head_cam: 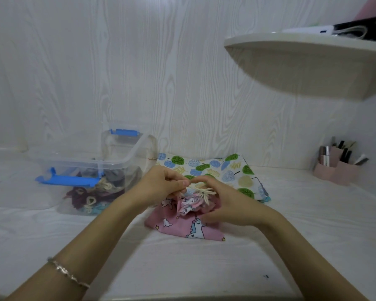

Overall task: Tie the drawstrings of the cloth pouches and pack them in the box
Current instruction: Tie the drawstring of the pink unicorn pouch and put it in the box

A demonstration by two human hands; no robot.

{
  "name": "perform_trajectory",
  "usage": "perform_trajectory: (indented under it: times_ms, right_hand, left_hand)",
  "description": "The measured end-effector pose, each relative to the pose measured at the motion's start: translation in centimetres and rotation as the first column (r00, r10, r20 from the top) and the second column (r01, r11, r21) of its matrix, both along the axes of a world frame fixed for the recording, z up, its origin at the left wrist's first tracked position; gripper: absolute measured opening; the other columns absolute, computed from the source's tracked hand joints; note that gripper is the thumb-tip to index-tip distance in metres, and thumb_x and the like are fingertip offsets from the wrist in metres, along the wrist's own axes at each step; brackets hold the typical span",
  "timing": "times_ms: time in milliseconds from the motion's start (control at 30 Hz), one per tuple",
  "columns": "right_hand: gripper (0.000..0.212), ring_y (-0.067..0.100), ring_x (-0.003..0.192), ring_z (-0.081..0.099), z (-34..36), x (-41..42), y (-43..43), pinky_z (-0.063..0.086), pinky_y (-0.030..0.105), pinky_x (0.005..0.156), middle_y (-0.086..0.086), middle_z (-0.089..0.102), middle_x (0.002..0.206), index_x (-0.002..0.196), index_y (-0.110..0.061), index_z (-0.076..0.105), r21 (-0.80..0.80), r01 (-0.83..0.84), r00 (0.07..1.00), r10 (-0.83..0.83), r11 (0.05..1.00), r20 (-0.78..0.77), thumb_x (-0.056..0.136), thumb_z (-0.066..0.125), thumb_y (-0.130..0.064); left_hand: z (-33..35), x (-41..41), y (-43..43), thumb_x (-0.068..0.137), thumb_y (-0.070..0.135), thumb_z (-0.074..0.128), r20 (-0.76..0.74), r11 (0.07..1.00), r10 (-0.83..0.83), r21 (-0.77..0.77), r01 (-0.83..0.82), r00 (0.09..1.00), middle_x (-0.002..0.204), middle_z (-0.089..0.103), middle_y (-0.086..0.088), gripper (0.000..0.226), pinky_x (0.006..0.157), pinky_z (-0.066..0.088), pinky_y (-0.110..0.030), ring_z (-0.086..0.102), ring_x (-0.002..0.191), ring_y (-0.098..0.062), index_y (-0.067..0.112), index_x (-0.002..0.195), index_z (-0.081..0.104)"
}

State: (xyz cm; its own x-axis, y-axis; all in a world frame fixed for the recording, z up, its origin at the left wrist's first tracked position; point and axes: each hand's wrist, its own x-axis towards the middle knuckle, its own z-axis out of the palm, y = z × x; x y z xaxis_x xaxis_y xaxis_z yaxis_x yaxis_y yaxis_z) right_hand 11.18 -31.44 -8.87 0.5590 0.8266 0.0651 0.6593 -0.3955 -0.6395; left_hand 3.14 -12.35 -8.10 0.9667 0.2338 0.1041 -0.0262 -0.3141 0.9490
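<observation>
A pink unicorn-print cloth pouch [178,227] lies mid-way across the white wood-grain surface [182,268]. The left hand [161,183] pinches its cream drawstring [201,191]. The right hand [226,203] curls round the gathered neck. The clear plastic box with blue latches [117,162] stands toward the surface's back-left.

White wood-grain wall [139,72] behind a white worktop [182,268], 1 curved white shelf [302,68] upper right, pink desk organizer [334,172] at worktop's right edge.

place: home room | cues: wood-grain wall [182,72]; corner shelf [302,61]; pink cosmetics holder [334,173]
</observation>
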Motion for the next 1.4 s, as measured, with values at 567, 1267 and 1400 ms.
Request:
perform_trajectory:
  times_ms: [567,1267,1400]
  right_hand:
    - [0.010,0.024,0.085,0.072,7.7,0.6,3.1,0.059,0.040,0.081,0.005,0.074,0.090,0.095,-0.022,0.070,0.617,0.127,0.991,-0.126,0.777,-0.045,0.090,0.066,-0.014]
    - [0.014,-0.002,0.064,0.055,17.8,0.2,15.4,0.044,0.013,0.062,-0.010,0.060,0.072,0.087,-0.015,0.061,0.635,-0.159,0.983,0.060,0.756,0.175,0.085,0.065,-0.002]
    - [0.012,0.004,0.070,0.059,16.3,1.7,18.6,0.047,0.018,0.068,-0.003,0.063,0.079,0.093,-0.012,0.062,0.543,-0.151,0.987,0.094,0.826,0.131,0.088,0.062,-0.001]
  left_hand:
    - [5.1,1.0,-0.7,0.068,0.091,0.017,-0.314,0.656,-0.554,-0.735,0.172,0.771,0.134,0.043,-0.037,0.120,0.105,0.040,-0.052,0.048,0.122,-0.052,-0.003,0.141,0.035]
    - [17.1,4.9,11.7,0.081,0.083,0.010,0.069,0.706,0.017,-0.707,0.037,0.997,0.117,0.064,-0.027,0.102,0.083,0.051,-0.057,0.062,0.107,-0.043,0.005,0.116,0.065]
    - [14.9,5.5,15.0,0.087,0.074,0.014,-0.092,0.709,0.113,-0.690,-0.145,0.989,0.110,0.062,-0.028,0.088,0.089,0.044,-0.064,0.056,0.113,-0.048,0.004,0.113,0.062]
